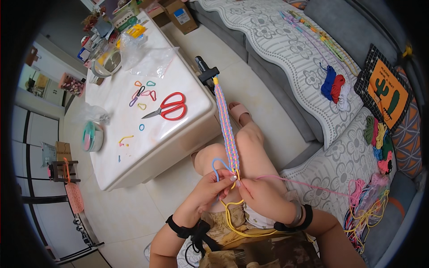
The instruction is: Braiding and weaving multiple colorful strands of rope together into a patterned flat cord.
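A flat braided cord strap in blue, pink and yellow stretches from a black clamp at the table corner down to my lap. At its lower end my left hand pinches cords between thumb and fingertips. Right beside it, my right hand grips cords at the same spot; the exact crossing of strands is hidden by my fingers. A loop of blue cord rises above my left hand. Yellow cord hangs in a curve below both hands. From my right hand a pink cord runs to the sofa.
Red-handled scissors, several small carabiner clips and a plastic bag lie on the white table. A lidded tub stands at its edge. Cord bundles and a tangled cord pile rest on the sofa at right.
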Available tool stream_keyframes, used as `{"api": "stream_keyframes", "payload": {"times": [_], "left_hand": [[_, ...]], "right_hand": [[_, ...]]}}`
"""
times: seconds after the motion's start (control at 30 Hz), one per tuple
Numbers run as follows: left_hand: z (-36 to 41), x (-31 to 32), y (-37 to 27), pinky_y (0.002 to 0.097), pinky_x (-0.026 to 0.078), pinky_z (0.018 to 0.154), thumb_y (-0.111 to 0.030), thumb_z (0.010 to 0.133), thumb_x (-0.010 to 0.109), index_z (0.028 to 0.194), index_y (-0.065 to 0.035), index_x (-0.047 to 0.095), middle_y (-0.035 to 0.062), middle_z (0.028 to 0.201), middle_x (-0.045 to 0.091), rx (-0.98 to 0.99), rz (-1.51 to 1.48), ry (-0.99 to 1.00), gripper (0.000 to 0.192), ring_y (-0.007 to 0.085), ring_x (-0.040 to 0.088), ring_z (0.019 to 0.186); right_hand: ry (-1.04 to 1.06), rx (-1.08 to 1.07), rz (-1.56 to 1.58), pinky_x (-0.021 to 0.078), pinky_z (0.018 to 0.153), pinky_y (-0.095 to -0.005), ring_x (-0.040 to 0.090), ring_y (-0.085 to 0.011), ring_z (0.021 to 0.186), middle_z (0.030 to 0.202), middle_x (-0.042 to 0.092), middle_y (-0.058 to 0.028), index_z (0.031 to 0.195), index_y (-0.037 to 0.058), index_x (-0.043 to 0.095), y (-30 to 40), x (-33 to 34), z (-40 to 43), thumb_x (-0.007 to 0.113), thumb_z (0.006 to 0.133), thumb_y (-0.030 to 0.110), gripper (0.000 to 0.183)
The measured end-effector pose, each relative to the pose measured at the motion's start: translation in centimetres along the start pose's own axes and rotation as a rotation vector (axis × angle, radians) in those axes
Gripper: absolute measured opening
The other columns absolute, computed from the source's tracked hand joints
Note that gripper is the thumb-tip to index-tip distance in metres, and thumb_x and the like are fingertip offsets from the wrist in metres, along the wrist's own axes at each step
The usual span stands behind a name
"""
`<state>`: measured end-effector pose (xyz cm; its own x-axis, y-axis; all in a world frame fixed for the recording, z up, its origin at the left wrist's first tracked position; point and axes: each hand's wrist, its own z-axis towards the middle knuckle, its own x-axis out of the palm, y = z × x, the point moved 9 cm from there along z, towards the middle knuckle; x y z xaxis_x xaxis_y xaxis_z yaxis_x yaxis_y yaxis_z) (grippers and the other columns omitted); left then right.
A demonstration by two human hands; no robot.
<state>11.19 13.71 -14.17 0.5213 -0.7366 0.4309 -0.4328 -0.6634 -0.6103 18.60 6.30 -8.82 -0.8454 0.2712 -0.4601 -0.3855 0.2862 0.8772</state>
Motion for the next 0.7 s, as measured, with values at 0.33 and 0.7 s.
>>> {"api": "stream_keyframes", "payload": {"times": [0.33, 0.7], "left_hand": [[0.6, 1.4, 0.4, 0.0161, 0.033, 0.048, -0.018, 0.087, 0.056, 0.087, -0.0056, 0.058, -0.0019, 0.066, 0.053, 0.053, -0.244, 0.013, 0.013, 0.0034, 0.045, 0.053], [0.6, 0.3, 0.4, 0.0176, 0.046, 0.054, -0.010, 0.086, 0.057, 0.087, -0.0040, 0.055, 0.0037, 0.073, 0.060, 0.048, -0.145, -0.044, 0.007, 0.0067, 0.054, 0.058]], "right_hand": [[-0.050, -0.096, -0.568, 0.0448, 0.050, -0.0330, 0.057, -0.0236, 0.057, 0.066, 0.056, -0.0116, 0.075, 0.0042, 0.053, 1.6, -1.0, -1.1, 0.053, 0.081, 0.014, 0.011], [-0.024, -0.101, -0.039, 0.0446, 0.053, -0.0276, 0.055, -0.0162, 0.061, 0.075, 0.057, -0.0094, 0.087, 0.0006, 0.056, 0.1, -2.8, 1.5, 0.054, 0.084, 0.014, 0.014]]}}
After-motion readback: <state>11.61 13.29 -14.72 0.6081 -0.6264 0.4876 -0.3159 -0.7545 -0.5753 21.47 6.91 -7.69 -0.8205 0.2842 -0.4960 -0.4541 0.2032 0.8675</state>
